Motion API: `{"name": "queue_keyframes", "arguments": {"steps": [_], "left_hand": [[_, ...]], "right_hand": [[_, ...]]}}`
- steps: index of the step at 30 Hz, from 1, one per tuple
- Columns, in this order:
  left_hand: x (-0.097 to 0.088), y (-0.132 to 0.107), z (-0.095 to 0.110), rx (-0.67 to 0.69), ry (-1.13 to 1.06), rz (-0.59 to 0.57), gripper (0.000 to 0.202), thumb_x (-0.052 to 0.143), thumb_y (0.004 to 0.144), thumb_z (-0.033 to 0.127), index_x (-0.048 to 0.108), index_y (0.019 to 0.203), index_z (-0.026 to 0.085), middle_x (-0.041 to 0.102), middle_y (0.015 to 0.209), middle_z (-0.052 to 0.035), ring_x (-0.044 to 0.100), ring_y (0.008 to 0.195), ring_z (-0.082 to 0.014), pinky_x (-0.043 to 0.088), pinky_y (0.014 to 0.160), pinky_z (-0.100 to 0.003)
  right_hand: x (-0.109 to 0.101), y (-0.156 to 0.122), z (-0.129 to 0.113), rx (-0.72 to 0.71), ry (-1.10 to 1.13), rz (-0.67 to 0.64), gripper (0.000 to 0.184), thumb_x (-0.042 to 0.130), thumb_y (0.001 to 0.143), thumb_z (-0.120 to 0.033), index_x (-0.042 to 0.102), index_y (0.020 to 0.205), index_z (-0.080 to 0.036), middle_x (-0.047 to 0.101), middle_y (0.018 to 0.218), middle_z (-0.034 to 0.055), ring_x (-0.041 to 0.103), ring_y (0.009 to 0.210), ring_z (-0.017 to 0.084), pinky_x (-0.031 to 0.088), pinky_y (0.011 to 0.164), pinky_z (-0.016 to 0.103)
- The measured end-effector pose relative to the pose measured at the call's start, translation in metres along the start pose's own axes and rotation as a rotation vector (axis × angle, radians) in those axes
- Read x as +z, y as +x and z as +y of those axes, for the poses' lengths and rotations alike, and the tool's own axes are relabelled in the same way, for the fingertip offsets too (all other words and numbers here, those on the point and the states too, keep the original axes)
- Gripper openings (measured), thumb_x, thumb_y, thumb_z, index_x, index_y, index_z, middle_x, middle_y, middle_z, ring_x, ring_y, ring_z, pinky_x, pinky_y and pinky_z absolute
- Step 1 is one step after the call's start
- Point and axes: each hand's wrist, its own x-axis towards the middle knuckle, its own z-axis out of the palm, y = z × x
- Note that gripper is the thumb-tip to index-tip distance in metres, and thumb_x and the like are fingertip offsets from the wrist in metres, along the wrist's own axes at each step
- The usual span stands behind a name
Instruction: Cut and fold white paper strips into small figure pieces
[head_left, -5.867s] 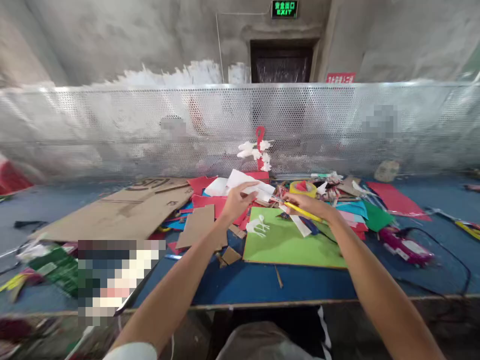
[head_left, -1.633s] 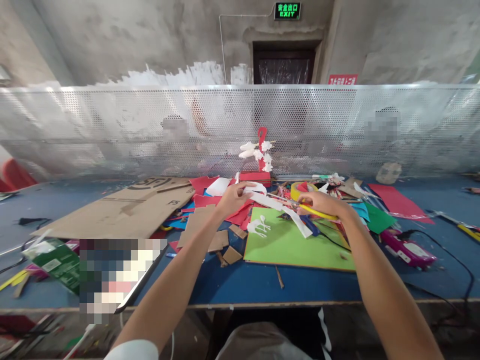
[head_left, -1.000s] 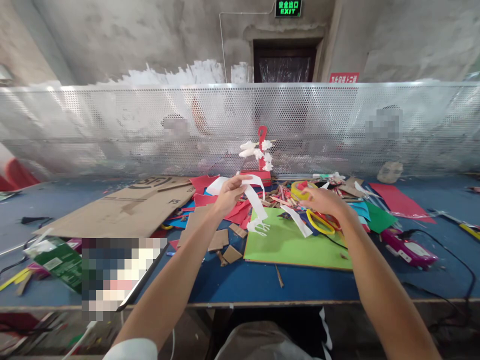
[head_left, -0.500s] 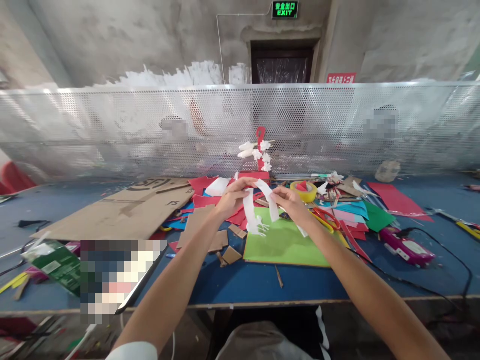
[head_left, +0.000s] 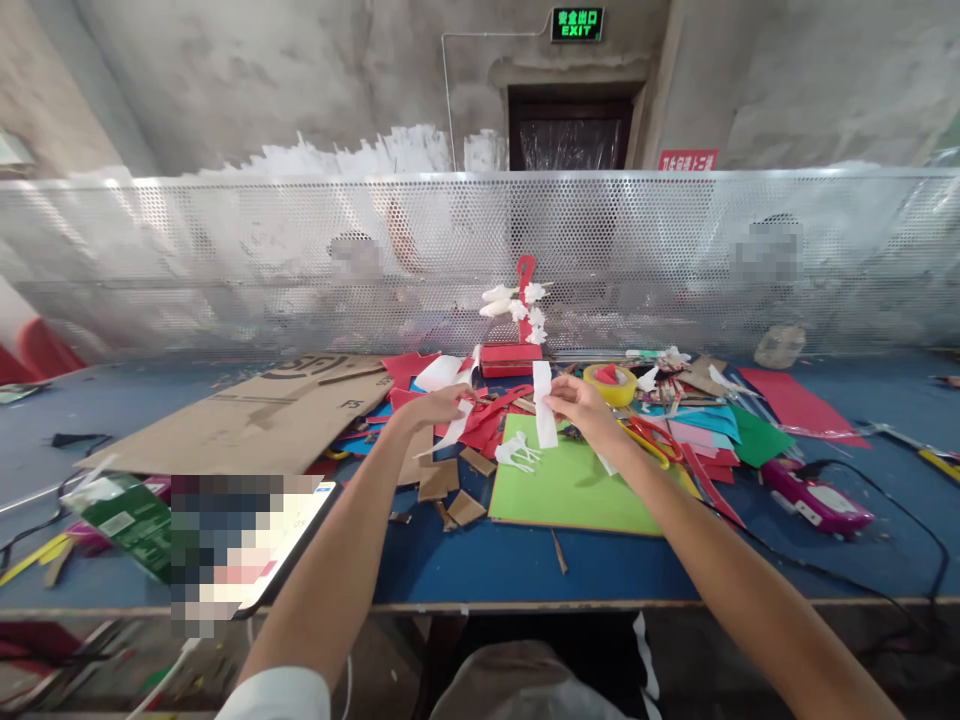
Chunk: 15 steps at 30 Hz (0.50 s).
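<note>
**Where everything sits on my bench**

My left hand (head_left: 433, 407) is left of my right hand (head_left: 581, 405), both over the middle of the table (head_left: 600, 570). The paper strip (head_left: 544, 405) stands upright in my right fingers, above the far edge of the flat card sheet (head_left: 577, 490). The scissors (head_left: 651, 440) lie just right of that hand, the tape roll (head_left: 611, 383) behind them. The big cardboard panel (head_left: 247, 415) lies far left. The mesh screen (head_left: 300, 260) stands behind everything.
</note>
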Motion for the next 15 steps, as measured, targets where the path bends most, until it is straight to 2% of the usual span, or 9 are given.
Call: {"name": "queue_keyframes", "arguments": {"steps": [7, 12, 15], "left_hand": [[0.0, -0.002, 0.0, -0.067, -0.08, 0.158, 0.047, 0.056, 0.06, 0.009, 0.06, 0.106, 0.017, 0.058, 0.095, -0.0055, 0.046, 0.057, -0.0078, 0.035, 0.049, -0.019], [-0.001, 0.005, -0.007, -0.078, 0.202, 0.199, 0.042, 0.055, 0.057, 0.002, 0.062, 0.096, 0.016, 0.059, 0.082, -0.0025, 0.047, 0.058, -0.0106, 0.033, 0.052, -0.021], [0.0, 0.005, -0.012, -0.064, 0.27, 0.233, 0.039, 0.059, 0.057, 0.003, 0.064, 0.093, 0.018, 0.061, 0.082, -0.0032, 0.053, 0.067, -0.0143, 0.035, 0.057, -0.022]], "right_hand": [[0.0, 0.0, -0.002, 0.009, -0.011, 0.004, 0.026, 0.073, 0.069, -0.032, 0.06, 0.087, -0.02, 0.067, 0.085, 0.0034, 0.061, 0.071, 0.015, 0.047, 0.056, 0.026], [0.0, -0.002, -0.001, 0.017, -0.016, -0.019, 0.025, 0.072, 0.071, -0.036, 0.061, 0.085, -0.02, 0.066, 0.078, 0.0024, 0.06, 0.067, 0.015, 0.045, 0.053, 0.025], [0.001, -0.003, -0.001, 0.02, -0.028, -0.042, 0.023, 0.071, 0.073, -0.038, 0.061, 0.086, -0.021, 0.067, 0.079, 0.002, 0.061, 0.069, 0.015, 0.046, 0.054, 0.025]]}}
